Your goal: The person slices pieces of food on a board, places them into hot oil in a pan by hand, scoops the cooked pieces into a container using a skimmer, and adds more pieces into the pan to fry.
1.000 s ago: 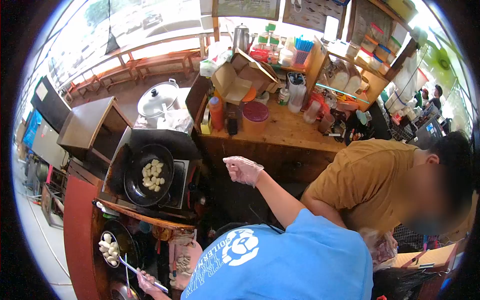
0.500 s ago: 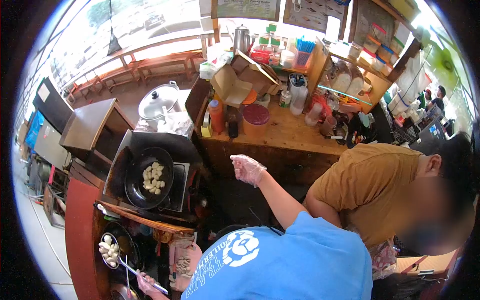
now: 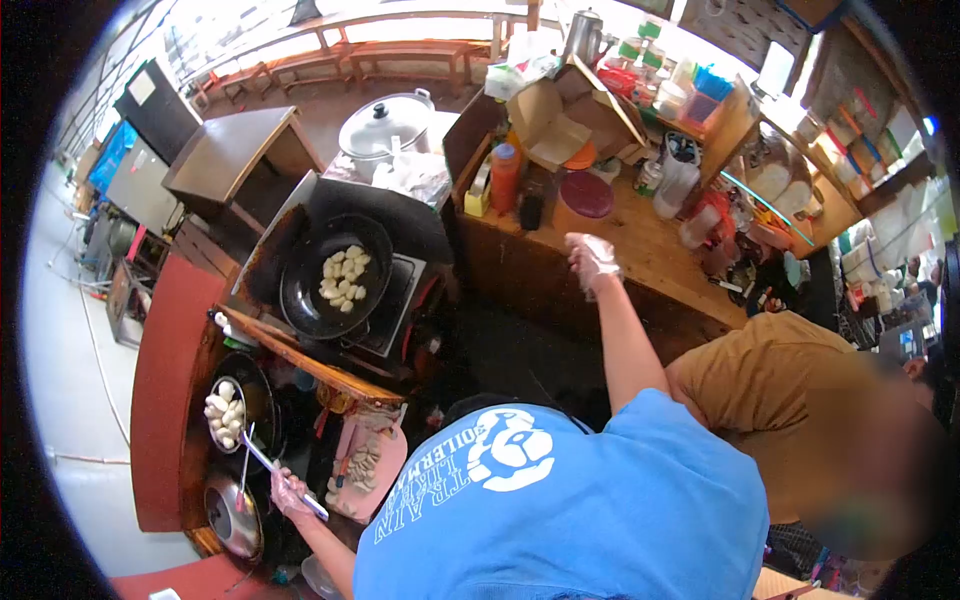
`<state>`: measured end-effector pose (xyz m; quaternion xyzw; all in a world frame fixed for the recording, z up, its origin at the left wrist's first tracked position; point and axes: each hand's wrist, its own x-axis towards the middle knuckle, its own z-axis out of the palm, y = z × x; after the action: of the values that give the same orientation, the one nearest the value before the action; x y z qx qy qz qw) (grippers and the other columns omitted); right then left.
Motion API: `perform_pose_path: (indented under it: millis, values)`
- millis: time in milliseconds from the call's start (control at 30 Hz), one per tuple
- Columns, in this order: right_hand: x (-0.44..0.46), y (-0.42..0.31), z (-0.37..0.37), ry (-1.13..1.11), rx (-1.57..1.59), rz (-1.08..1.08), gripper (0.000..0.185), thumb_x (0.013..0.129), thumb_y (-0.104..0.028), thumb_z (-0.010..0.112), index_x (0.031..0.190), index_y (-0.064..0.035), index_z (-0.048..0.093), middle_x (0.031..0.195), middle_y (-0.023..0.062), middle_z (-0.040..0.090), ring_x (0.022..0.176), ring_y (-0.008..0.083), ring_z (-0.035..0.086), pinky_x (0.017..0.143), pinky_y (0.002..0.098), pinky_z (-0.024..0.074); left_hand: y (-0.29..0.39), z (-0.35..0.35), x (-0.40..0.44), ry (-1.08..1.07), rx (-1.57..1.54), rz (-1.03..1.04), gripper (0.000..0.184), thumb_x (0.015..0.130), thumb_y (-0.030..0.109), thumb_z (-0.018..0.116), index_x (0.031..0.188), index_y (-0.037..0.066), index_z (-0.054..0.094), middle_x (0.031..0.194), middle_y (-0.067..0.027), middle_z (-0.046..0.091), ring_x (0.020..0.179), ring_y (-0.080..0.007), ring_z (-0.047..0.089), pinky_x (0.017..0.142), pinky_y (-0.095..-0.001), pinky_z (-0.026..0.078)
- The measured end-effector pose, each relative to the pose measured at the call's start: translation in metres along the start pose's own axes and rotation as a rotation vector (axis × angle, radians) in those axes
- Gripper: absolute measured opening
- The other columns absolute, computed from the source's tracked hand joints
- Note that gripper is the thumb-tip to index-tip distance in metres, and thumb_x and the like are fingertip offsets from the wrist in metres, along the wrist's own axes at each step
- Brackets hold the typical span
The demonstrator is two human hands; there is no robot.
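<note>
Now nearer the tub (image 3: pixel 584 198), right hand (image 3: pixel 594 262) loosely curled, seemingly empty, left hand (image 3: pixel 289 494) still tight around skimmer (image 3: pixel 259 453).

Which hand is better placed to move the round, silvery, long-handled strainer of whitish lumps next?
Probably the left hand: it grips the strainer, which holds the lumps. The right hand is well away from it, out near the maroon-lidded round tub, with no tool visible in it.

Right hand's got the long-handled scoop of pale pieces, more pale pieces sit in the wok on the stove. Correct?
Wrong side: the head view shows the long-handled scoop of pale pieces in the left hand. More pale pieces do sit in the wok on the stove.
</note>
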<state>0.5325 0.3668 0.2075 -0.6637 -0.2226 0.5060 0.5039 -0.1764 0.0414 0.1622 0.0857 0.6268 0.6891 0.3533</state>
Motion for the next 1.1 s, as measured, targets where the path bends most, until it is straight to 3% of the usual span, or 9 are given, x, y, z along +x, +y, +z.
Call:
perform_pose_path:
  millis: [67, 167, 200, 233, 367, 633, 767, 833, 1100]
  values:
    - [0.048, 0.003, -0.021, 0.159, -0.547, -0.352, 0.035, 0.082, -0.031, 0.074, 0.104, -0.0047, 0.067, 0.083, 0.0065, 0.068, 0.071, 0.0197, 0.062, 0.065, 0.0363, 0.0525, -0.011, -0.024, 0.018, -0.115, -0.106, -0.018, 0.04, 0.098, 0.022, 0.054, 0.132, 0.002, 0.053, 0.086, 0.0001, 0.055, 0.043, -0.003, 0.037, 0.032, -0.0172, 0.028]
    - [0.043, -0.042, -0.013, 0.44, -1.016, -0.461, 0.08, 0.068, -0.056, 0.078, 0.125, -0.0035, 0.06, 0.119, 0.0179, 0.065, 0.11, 0.0295, 0.063, 0.093, 0.0414, 0.0513, 0.008, 0.014, -0.008, 0.0, -0.062, -0.098, 0.023, 0.098, 0.025, 0.056, 0.11, 0.006, 0.061, 0.068, 0.0042, 0.048, 0.042, -0.0019, 0.034, 0.032, -0.0195, 0.024]
    - [0.031, -0.066, -0.002, 0.371, -1.037, -0.372, 0.087, 0.062, -0.052, 0.084, 0.128, -0.0026, 0.057, 0.12, 0.0193, 0.065, 0.112, 0.0315, 0.062, 0.095, 0.0415, 0.0505, 0.004, 0.009, -0.004, -0.034, -0.051, -0.051, 0.019, 0.098, 0.025, 0.057, 0.104, 0.007, 0.06, 0.07, 0.0032, 0.049, 0.042, -0.0033, 0.036, 0.033, -0.0197, 0.027]
    - [0.038, -0.081, -0.001, 0.185, -1.179, -0.401, 0.108, 0.058, -0.062, 0.083, 0.14, -0.0023, 0.045, 0.136, 0.0232, 0.053, 0.126, 0.0354, 0.051, 0.104, 0.0447, 0.044, 0.01, 0.02, -0.013, 0.026, -0.079, -0.041, 0.018, 0.097, 0.024, 0.058, 0.104, 0.008, 0.06, 0.072, 0.0027, 0.05, 0.044, -0.0044, 0.038, 0.033, -0.0198, 0.03]
    - [0.104, -0.081, 0.016, 0.315, -1.384, -0.042, 0.131, 0.057, -0.074, 0.076, 0.153, -0.0054, 0.02, 0.157, 0.0281, 0.015, 0.145, 0.0455, 0.017, 0.11, 0.0659, 0.0241, 0.013, 0.024, -0.024, 0.023, -0.033, 0.009, 0.018, 0.097, 0.024, 0.06, 0.105, 0.008, 0.062, 0.074, 0.002, 0.052, 0.046, -0.0043, 0.042, 0.035, -0.0208, 0.034]
    - [0.104, -0.103, 0.029, 0.113, -1.378, 0.06, 0.125, 0.062, -0.075, 0.071, 0.152, -0.003, 0.023, 0.157, 0.0191, 0.026, 0.143, 0.0421, 0.027, 0.11, 0.0643, 0.0265, 0.013, 0.04, -0.032, 0.107, -0.018, -0.019, 0.015, 0.093, 0.024, 0.066, 0.094, 0.009, 0.062, 0.072, 0.0016, 0.054, 0.043, -0.0045, 0.043, 0.034, -0.0208, 0.032]
    - [0.159, -0.082, 0.016, 0.099, -1.348, 0.007, 0.104, 0.066, -0.068, 0.071, 0.142, -0.0015, 0.045, 0.148, 0.018, 0.044, 0.133, 0.0316, 0.047, 0.106, 0.0421, 0.0411, 0.009, 0.039, -0.033, 0.082, -0.066, -0.021, 0.014, 0.094, 0.022, 0.065, 0.098, 0.009, 0.064, 0.073, 0.001, 0.055, 0.042, -0.0057, 0.044, 0.034, -0.0213, 0.031]
    - [0.166, -0.084, 0.011, -0.029, -1.354, 0.062, 0.13, 0.059, -0.062, 0.077, 0.151, 0.0039, 0.011, 0.139, 0.0264, 0.049, 0.128, 0.0359, 0.051, 0.103, 0.0455, 0.044, 0.005, 0.037, -0.032, 0.094, -0.078, -0.04, 0.015, 0.095, 0.022, 0.062, 0.1, 0.008, 0.063, 0.073, 0.0008, 0.055, 0.043, -0.0063, 0.044, 0.034, -0.0216, 0.031]
    - [0.138, -0.075, 0.004, 0.3, -1.361, -0.166, 0.114, 0.061, -0.06, 0.076, 0.144, 0.0043, 0.032, 0.135, 0.0266, 0.053, 0.128, 0.0365, 0.051, 0.104, 0.0441, 0.0438, -0.001, 0.036, -0.025, 0.085, -0.13, -0.015, 0.014, 0.097, 0.021, 0.059, 0.099, 0.008, 0.061, 0.074, -0.0005, 0.055, 0.044, -0.0068, 0.044, 0.035, -0.0224, 0.033]
